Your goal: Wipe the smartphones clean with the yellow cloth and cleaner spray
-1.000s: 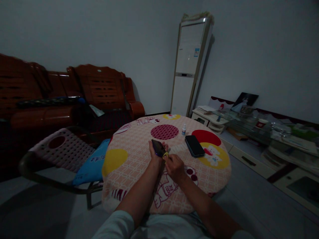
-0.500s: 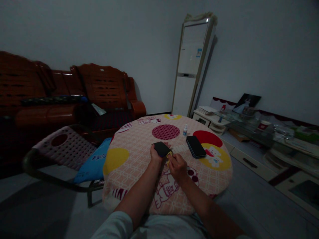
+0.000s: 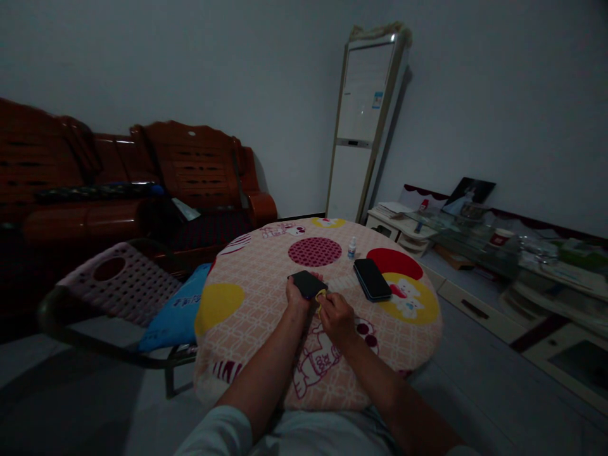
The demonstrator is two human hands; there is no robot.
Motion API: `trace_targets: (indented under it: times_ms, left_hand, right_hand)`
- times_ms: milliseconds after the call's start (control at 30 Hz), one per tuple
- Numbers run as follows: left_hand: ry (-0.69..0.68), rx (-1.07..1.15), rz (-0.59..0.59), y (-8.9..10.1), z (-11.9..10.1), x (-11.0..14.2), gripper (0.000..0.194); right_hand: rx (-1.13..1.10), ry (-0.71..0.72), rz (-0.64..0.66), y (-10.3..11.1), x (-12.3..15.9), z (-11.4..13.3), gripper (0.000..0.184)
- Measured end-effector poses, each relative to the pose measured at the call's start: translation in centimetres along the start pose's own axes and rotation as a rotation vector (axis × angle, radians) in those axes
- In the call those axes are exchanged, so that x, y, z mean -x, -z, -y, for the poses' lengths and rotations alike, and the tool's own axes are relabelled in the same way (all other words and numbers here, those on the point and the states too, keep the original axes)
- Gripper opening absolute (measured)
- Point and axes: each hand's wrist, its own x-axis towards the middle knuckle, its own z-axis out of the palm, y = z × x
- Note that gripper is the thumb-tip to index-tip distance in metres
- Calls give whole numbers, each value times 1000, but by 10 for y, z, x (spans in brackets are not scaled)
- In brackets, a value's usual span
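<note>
A dark smartphone (image 3: 306,284) lies screen up in my left hand (image 3: 296,297), whose fingers wrap round it from below. At the phone's near right corner, my right hand (image 3: 337,315) pinches a small yellow cloth (image 3: 320,296). The cloth touches the phone's edge; part of it is hidden by my fingers. To the right, a second dark phone (image 3: 372,279) rests on the patterned tablecloth (image 3: 266,304). Just beyond that phone stands a small white bottle (image 3: 352,247) with a blue label.
A folding chair (image 3: 123,278) with a blue bag or cushion (image 3: 173,316) is at the table's left. Wooden seats (image 3: 194,164) line the back left. A tall white air conditioner (image 3: 365,107) stands in the corner. A low cabinet (image 3: 475,310) holding various items runs along the right.
The view shifts very slightly. My hands keep almost the same pose, with the yellow cloth still at the phone's corner.
</note>
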Motion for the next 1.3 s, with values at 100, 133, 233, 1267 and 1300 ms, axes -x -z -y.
trace_targets:
  times_ms: [100,133,233,1267,1300]
  left_hand:
    - [17,-3,-8,-3,-1,3,52]
    - [19,-5,-10,-3,-1,4,52]
    - [11,-9,-9,-3,-1,4,51]
    - [7,-8,10,-1,-1,1,51]
    - [6,-11,15,-1,-1,1,51]
  right_hand:
    - [9,-5,20,0,0,-1,27]
    - [10,-7,22,0,0,-1,27]
    - [9,-4,18,-2,0,-2,27]
    - [7,33,31,-6,-1,2,26]
    - [14,20,35,-6,-1,1,25]
